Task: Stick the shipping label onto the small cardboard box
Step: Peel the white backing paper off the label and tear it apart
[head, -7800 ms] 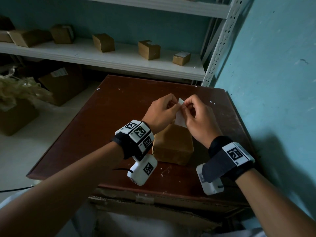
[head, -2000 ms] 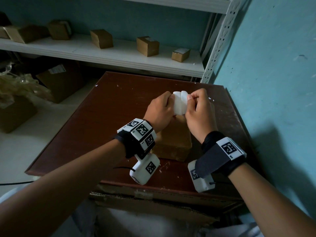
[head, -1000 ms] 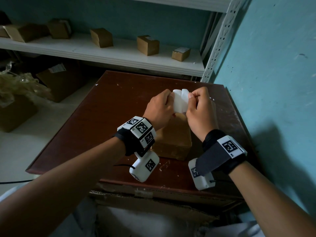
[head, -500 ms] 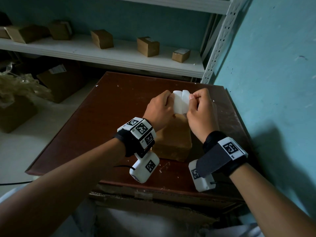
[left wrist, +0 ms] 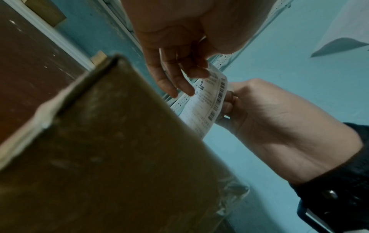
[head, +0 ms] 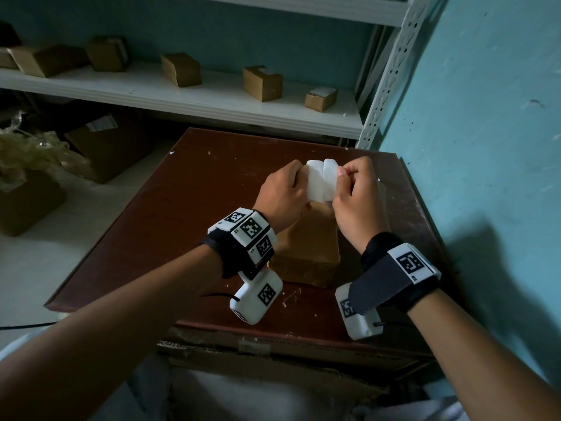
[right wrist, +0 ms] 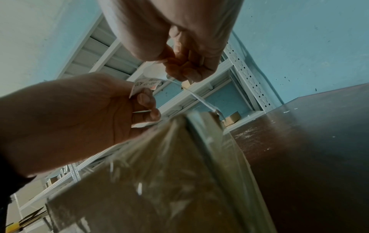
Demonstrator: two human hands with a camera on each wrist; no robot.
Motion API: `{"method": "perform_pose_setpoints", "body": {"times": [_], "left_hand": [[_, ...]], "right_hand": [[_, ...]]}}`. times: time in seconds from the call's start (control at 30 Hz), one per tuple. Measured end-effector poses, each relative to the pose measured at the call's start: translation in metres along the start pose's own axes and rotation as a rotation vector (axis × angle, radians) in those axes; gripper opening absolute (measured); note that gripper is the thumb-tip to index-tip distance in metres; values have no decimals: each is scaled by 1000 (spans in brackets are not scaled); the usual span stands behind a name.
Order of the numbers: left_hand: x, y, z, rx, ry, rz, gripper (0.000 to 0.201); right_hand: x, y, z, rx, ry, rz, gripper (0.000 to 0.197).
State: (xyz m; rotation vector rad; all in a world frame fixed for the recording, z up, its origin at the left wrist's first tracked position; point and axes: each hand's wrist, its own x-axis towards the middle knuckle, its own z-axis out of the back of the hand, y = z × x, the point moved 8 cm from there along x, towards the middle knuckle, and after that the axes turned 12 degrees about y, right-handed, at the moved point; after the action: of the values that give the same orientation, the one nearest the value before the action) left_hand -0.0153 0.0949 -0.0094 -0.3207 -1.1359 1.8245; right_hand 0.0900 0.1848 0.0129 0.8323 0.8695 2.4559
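Note:
A small brown cardboard box stands on the dark wooden table, under my wrists. Above its far end both hands hold the white shipping label, which bulges in two curved folds between them. My left hand pinches the label's left edge and my right hand pinches its right edge. The left wrist view shows the printed label with barcodes, my left fingers on it, and the box close below. In the right wrist view a thin sheet runs from my right fingers down towards the box's top edge.
A white shelf behind the table carries several small cardboard boxes. A teal wall runs close along the table's right side. Larger cartons and crumpled plastic sit on the floor at the left.
Since the oldest frame the label has gone from a narrow strip to a wide, bulging sheet between my hands. Over the last second both hands stay almost still.

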Motion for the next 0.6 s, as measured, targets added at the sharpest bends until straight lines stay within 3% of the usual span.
{"method": "perform_pose_setpoints", "body": {"times": [0.6], "left_hand": [[-2,0,3,-27,11,41,28]], "right_hand": [[3,-5,1,12,-6,-19,13]]}}
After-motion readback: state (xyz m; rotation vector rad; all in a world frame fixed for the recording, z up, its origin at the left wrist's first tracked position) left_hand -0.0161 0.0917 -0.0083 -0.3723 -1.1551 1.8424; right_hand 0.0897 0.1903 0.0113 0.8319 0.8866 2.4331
